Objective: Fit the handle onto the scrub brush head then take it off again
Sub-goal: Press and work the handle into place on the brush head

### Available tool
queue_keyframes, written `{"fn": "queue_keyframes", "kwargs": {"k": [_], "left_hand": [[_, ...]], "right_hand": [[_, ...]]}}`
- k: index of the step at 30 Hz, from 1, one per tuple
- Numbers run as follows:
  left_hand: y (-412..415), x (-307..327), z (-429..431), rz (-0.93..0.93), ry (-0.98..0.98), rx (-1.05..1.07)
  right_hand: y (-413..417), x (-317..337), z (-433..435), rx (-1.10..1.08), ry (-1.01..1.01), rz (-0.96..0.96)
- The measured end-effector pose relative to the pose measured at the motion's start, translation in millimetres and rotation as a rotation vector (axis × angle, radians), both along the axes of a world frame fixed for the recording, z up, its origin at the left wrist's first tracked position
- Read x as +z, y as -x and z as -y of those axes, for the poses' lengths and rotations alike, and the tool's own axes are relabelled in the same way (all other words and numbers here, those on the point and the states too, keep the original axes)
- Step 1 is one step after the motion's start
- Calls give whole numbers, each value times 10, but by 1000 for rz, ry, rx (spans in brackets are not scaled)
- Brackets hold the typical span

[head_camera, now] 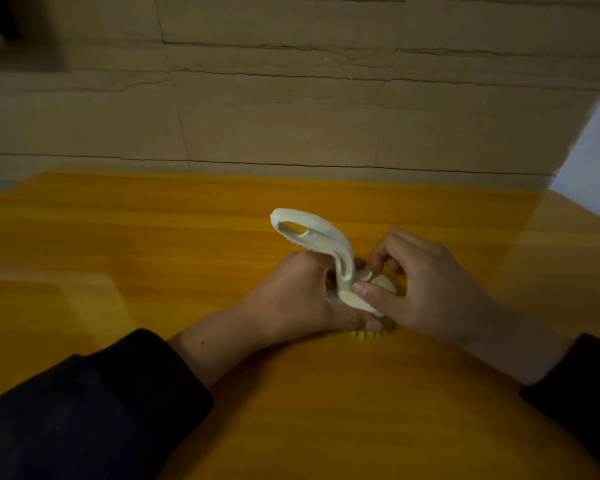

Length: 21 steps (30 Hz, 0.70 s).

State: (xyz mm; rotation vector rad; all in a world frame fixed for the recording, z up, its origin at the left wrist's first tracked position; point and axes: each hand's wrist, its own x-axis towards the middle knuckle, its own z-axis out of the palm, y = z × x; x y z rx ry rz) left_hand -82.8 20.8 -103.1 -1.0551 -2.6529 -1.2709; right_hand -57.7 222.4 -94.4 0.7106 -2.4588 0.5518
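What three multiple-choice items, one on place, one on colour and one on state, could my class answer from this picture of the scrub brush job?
1. Where does the brush head rest?
A. on the wooden table
B. in the person's lap
C. on a shelf

2. What colour are the bristles?
A. blue
B. yellow
C. black

3. How does the handle stand?
A. flat on the table
B. hanging from a hook
C. rising from the head, looped end up

Answers:
1 A, the brush head sits on the table between the left hand and the right hand.
2 B, yellow bristles show under the thumbs.
3 C, the cream handle curves up above both hands.
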Motion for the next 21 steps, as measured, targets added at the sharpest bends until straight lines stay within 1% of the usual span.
{"fn": "queue_keyframes", "kwargs": {"k": [10, 14, 21], "left_hand": [[12, 1, 4, 27, -15, -11], [14, 10, 3, 7, -10, -8], [46, -6, 17, 53, -41, -23]], "right_hand": [[11, -9, -31, 60, 21, -3], [8, -6, -31, 64, 15, -6], [-1, 28, -21, 85, 33, 1]]}}
